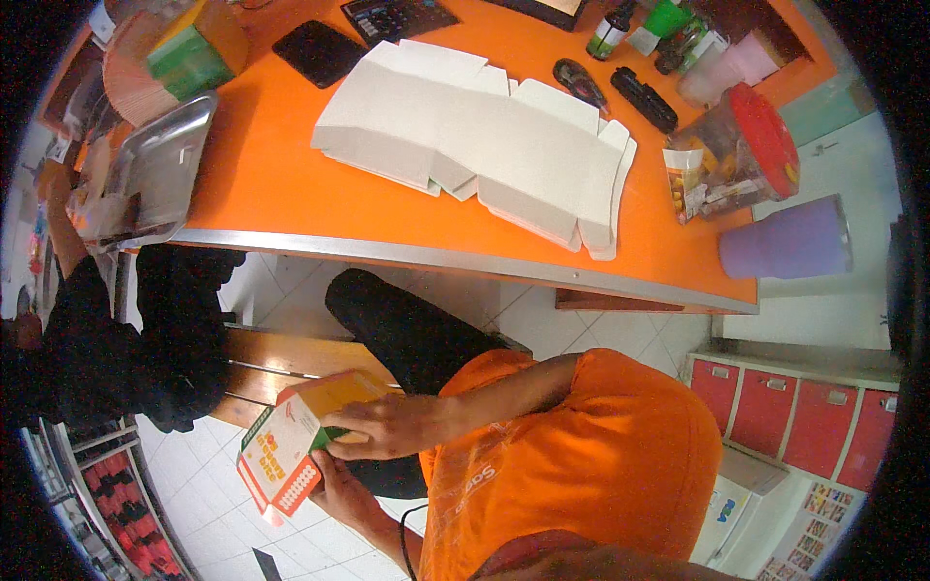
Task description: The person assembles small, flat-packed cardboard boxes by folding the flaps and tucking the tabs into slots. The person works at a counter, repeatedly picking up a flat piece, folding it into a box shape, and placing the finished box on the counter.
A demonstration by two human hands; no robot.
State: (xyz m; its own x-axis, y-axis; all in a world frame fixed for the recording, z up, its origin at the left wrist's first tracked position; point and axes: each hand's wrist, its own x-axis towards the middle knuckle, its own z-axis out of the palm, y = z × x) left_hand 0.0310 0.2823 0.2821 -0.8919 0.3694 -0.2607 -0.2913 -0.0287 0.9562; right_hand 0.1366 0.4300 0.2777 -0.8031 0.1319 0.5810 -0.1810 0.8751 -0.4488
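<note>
A printed carton (284, 443) in white, orange, yellow and green is held low over the wooden bench, partly folded, with its panels at angles. My right hand (373, 427) grips it at the green and yellow panels, fingers bent over the edge. From below, my left hand (341, 492) holds the carton's near side, its thumb by the green panel. Some fingertips are hidden behind the cardboard. On the orange table (262, 174) lies a stack of flat, unfolded cartons (475, 136), white side up.
A metal tray (179, 165) stands at the table's left, near a co-worker's arm (64, 228) in black clothing. A phone (318, 53), stapler (644, 99), red-lidded jar (741, 155) and purple tumbler (785, 239) sit on the table. Red lockers (765, 412) stand right.
</note>
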